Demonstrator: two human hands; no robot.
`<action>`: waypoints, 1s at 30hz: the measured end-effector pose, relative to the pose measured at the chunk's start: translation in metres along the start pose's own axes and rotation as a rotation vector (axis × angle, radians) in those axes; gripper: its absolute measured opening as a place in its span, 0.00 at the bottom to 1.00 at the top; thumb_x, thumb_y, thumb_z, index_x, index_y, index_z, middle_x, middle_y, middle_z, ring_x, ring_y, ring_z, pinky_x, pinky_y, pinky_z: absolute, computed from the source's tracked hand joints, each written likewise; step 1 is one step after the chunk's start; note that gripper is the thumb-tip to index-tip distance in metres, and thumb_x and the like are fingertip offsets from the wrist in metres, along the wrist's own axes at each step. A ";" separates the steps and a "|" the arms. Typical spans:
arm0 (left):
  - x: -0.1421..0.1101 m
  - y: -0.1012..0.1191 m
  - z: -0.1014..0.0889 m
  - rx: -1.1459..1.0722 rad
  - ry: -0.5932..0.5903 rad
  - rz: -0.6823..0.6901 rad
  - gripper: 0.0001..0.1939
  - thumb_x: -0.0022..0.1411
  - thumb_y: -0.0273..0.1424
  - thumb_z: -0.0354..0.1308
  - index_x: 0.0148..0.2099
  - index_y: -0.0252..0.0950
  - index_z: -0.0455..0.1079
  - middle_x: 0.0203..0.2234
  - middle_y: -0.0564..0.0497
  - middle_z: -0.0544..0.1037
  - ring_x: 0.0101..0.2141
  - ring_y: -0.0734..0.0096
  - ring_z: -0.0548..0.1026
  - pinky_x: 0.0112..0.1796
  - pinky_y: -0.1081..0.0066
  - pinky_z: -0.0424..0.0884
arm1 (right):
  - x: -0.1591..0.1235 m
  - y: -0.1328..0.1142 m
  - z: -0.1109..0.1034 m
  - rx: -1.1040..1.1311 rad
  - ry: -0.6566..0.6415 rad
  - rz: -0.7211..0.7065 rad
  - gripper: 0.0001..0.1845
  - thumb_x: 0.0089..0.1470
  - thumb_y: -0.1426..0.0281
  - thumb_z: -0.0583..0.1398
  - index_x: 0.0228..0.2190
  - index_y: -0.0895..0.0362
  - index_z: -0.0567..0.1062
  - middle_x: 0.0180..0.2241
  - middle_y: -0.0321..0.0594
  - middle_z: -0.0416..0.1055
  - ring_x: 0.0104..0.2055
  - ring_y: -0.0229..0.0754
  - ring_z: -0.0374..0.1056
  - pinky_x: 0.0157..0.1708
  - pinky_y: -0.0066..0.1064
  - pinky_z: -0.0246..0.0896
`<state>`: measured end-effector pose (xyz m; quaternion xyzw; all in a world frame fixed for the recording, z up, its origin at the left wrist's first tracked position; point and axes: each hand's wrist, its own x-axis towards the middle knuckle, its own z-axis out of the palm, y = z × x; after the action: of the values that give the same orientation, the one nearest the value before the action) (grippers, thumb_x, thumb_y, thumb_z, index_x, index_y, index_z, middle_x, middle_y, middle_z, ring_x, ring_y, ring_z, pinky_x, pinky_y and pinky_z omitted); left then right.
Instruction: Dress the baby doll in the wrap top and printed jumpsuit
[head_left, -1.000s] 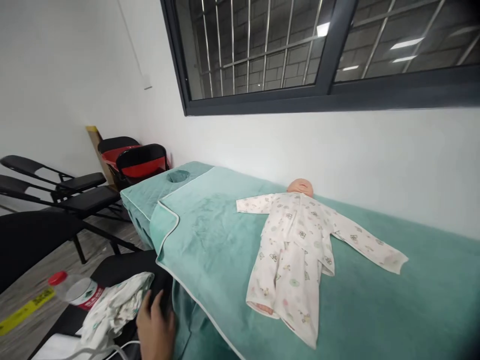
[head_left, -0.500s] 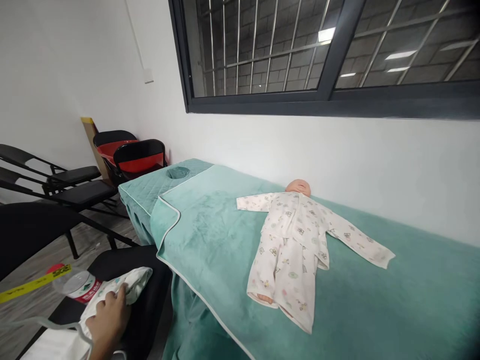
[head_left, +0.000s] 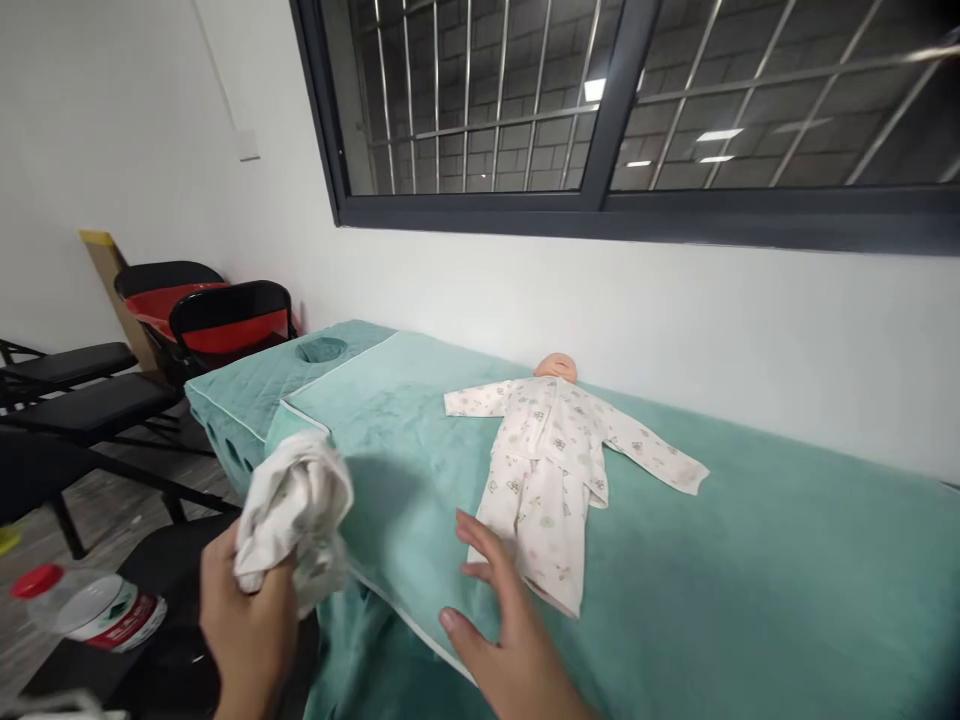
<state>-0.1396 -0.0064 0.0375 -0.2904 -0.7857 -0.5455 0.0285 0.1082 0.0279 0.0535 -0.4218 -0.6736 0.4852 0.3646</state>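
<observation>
At the far left, the bottle (head_left: 124, 618) with a red cap is on the black chair (head_left: 180, 545); I can't tell whether it stands or lies. My left arm is near it, so a careless elbow could knock it to the floor.

Next comes my left hand (head_left: 251, 615), fingers curled and thumb pressed in around a bunched white cloth (head_left: 296, 500). I have it above the near edge of the bed (head_left: 240, 385), toward the end with the hole. Part of the cloth hangs loose below my grip; if that heavier side pulls, I think it could slip down between chair and bed. Being so crumpled, it may also fall into a knot when unfolded.

My right hand (head_left: 495, 620) is spread, fingers apart and thumb out, with nothing in it. In my view its fingertips overlap a trouser leg, though I can't tell if they touch. Reaching low, I could snag that hem or ruck up the cover (head_left: 750, 560).

The doll (head_left: 556, 367) lies beyond, head by the bed's wall-side edge, legs toward the near edge. Its printed outfit (head_left: 544, 440) sits loosely, the right-hand sleeve stretched flat; a tug there could twist the jacket.
</observation>
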 end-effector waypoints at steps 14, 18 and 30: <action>-0.094 0.150 0.090 -0.853 -1.100 -0.157 0.30 0.60 0.47 0.57 0.60 0.37 0.64 0.54 0.42 0.73 0.53 0.54 0.72 0.49 0.61 0.71 | 0.023 -0.016 -0.076 0.248 0.391 -0.143 0.46 0.46 0.65 0.67 0.63 0.48 0.54 0.55 0.43 0.68 0.57 0.49 0.64 0.57 0.41 0.59; -0.100 0.147 0.090 -0.791 -0.917 0.051 0.34 0.60 0.44 0.58 0.66 0.46 0.54 0.64 0.46 0.59 0.60 0.57 0.63 0.52 0.63 0.69 | 0.011 -0.016 -0.096 0.458 0.341 -0.077 0.38 0.50 0.58 0.64 0.60 0.51 0.61 0.53 0.44 0.72 0.56 0.54 0.67 0.54 0.46 0.63; -0.087 0.118 0.124 -0.420 -0.955 0.060 0.22 0.62 0.45 0.52 0.54 0.41 0.67 0.57 0.45 0.69 0.50 0.58 0.72 0.52 0.58 0.66 | -0.042 -0.016 -0.251 -0.124 0.681 0.019 0.38 0.50 0.54 0.62 0.60 0.53 0.64 0.54 0.48 0.70 0.53 0.56 0.68 0.51 0.45 0.63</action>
<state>0.0242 0.0930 0.0548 -0.5287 -0.5760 -0.4972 -0.3761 0.3461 0.0734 0.1319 -0.5869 -0.5376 0.2783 0.5376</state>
